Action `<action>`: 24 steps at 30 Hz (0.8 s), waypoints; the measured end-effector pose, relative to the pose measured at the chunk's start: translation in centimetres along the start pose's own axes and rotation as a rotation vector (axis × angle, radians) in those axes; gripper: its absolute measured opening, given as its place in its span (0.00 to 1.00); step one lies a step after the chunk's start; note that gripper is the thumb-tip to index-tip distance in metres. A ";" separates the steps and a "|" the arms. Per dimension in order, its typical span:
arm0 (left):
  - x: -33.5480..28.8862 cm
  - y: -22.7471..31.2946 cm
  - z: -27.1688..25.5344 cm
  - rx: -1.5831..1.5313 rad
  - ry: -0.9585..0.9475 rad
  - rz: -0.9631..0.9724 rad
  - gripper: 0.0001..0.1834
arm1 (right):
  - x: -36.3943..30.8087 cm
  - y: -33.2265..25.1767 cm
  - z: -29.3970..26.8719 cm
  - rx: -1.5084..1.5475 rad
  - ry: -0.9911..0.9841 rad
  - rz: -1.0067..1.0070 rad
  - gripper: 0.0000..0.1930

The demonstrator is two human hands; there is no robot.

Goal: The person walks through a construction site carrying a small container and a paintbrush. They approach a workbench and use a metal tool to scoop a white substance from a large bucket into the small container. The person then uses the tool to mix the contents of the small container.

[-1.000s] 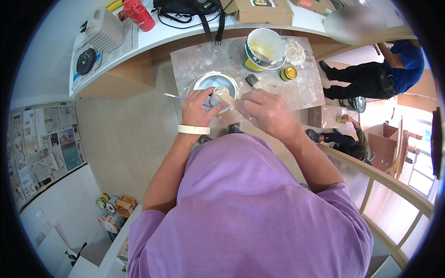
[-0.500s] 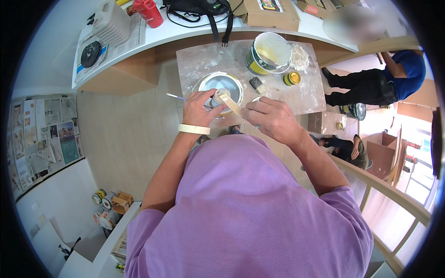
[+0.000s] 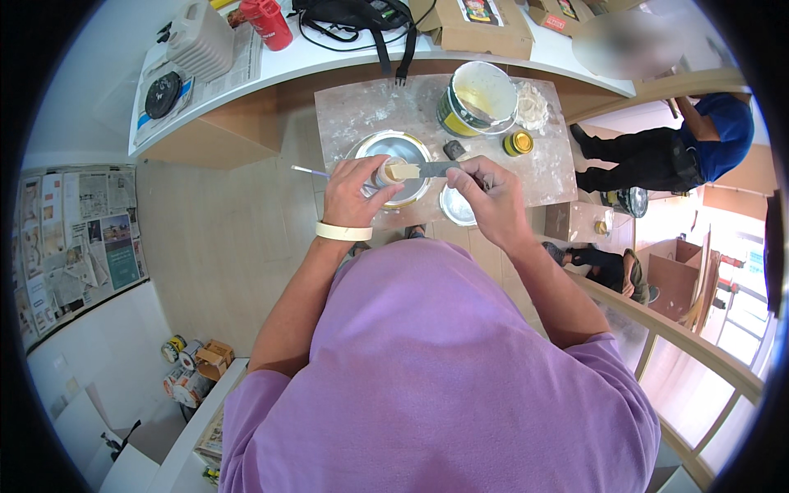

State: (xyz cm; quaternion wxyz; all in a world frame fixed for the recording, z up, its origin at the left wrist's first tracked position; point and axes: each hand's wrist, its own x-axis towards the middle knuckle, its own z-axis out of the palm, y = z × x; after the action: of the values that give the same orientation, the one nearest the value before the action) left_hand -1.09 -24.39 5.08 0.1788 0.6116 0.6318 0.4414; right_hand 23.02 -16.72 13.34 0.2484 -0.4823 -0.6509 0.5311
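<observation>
My left hand [image 3: 349, 195] is closed round a small round container [image 3: 383, 178]. A thin brush [image 3: 311, 171] with a white tip sticks out to the left from behind these fingers. A pale roll of tape [image 3: 343, 231] encircles the left wrist. In my right hand [image 3: 498, 201] is a putty knife [image 3: 436, 169], its grey blade pointing left. Beige paste [image 3: 403, 171] sits on the blade's end, at the container's mouth. Both hands are above an open paint tin [image 3: 426, 153] with greyish contents. Below the right hand lies a round whitish lid [image 3: 454, 209].
The spattered table [image 3: 362, 103] also bears a paint bucket [image 3: 449, 115], a yellow tin [image 3: 518, 144], a dark block [image 3: 454, 149] and a crumpled cloth [image 3: 532, 107]. Behind runs a white counter [image 3: 329, 56]. A person in blue [image 3: 713, 123] stands at right; another person [image 3: 608, 264] is lower down.
My right hand has turned the putty knife. Its blade has gone from slanting and covered in beige paste to nearly level, with grey metal showing. The left hand stays almost in place.
</observation>
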 end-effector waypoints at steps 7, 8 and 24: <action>0.1 0.6 0.0 -0.036 0.079 0.019 0.27 | 0.2 1.4 1.9 0.585 0.053 0.240 0.10; 0.1 0.7 -0.1 -0.041 0.084 0.019 0.27 | 0.2 1.3 2.2 0.612 0.073 0.238 0.09; 0.2 0.5 -0.3 -0.038 0.171 0.052 0.28 | 0.0 -0.6 2.8 0.634 0.092 0.251 0.09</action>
State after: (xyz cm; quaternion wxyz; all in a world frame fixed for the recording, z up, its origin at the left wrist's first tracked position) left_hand -1.03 -24.37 5.66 0.1244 0.5846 0.6199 0.5084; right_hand 20.47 -17.99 12.98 0.3480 -0.4808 -0.3771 0.7110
